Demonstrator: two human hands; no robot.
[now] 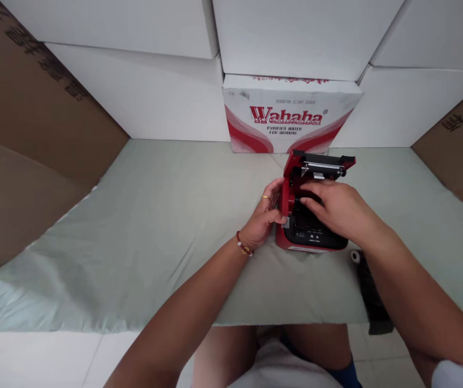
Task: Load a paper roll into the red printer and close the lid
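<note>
open cloth (134, 226) left of printer (312, 237) — boxes (292, 116) behind

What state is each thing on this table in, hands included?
printer: lid open, tilted back.
left hand: gripping the printer's left side.
right hand: fingers inside the open compartment; grip hidden.
Wahaha box: shut, stacked under white boxes.
cloth: spread, wrinkled.
black object: lying flat, partly hidden.
</note>
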